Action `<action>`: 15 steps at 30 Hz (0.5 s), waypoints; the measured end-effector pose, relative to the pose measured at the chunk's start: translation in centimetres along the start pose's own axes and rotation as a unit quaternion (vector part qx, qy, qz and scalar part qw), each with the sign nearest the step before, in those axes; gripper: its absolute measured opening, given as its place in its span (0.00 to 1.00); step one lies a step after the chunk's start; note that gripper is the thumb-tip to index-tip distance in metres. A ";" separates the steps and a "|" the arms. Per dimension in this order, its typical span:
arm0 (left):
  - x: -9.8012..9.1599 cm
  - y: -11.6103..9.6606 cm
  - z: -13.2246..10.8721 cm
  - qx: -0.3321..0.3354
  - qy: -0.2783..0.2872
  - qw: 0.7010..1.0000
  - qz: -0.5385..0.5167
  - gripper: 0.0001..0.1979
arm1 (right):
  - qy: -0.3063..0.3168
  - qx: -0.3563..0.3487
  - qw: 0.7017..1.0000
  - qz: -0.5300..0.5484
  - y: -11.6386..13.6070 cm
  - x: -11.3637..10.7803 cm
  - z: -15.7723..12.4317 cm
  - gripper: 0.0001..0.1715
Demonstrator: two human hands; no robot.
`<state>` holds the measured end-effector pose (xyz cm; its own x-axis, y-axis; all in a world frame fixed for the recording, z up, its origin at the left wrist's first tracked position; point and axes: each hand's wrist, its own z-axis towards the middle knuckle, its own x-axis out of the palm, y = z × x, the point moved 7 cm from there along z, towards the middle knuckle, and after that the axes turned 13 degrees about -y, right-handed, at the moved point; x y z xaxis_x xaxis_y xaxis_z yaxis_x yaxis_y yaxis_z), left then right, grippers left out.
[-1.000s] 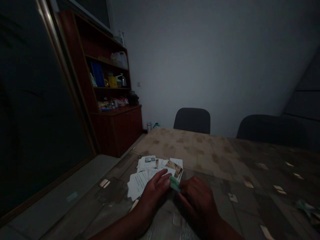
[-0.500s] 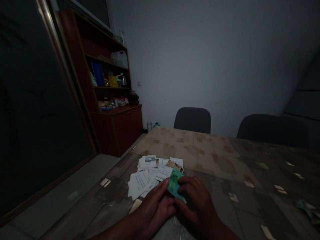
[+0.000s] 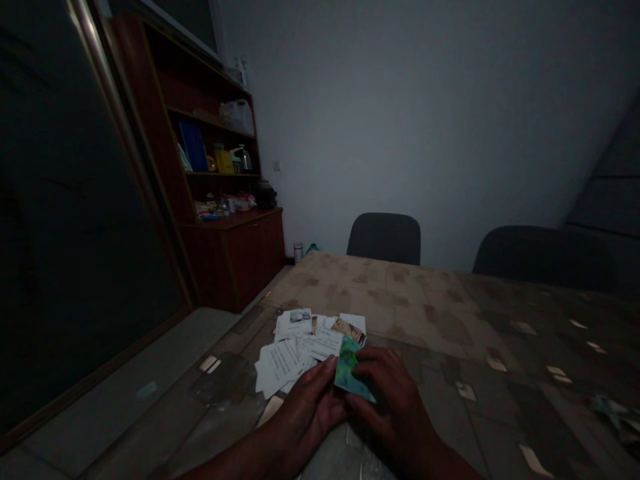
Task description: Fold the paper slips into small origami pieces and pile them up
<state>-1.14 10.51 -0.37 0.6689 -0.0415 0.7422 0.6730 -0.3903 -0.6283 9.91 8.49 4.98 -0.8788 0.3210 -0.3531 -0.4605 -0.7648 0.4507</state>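
A card with a green and blue picture is held between both hands above the near part of the table. My left hand grips its left edge, thumb on top and fingers curled beneath. From the right, my right hand closes on the same card, its fingers over the picture side. Whether it is a single card or a small stack I cannot tell. Just beyond the hands lies a loose spread of white printed cards, overlapping one another. Among them one card shows a brown picture.
The table has a patterned cover. Two dark chairs stand at its far side. To the left is a red-brown cabinet with filled shelves. A crumpled greenish item lies at the right edge.
The picture side of the card is turned a little more toward me. Both hands stay nearly in place, and the spread of cards looks the same.
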 end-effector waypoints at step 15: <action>-0.2 -0.1 0.0 0.011 -0.025 0.999 0.038 0.12 | -0.012 0.011 1.000 0.007 0.0 -0.3 0.1 0.09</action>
<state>-1.41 10.54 -0.45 0.7325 -0.0232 0.6804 0.6268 -0.3670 -0.6874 10.17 8.47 5.18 -0.8882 0.3235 -0.3264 -0.4498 -0.7575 0.4732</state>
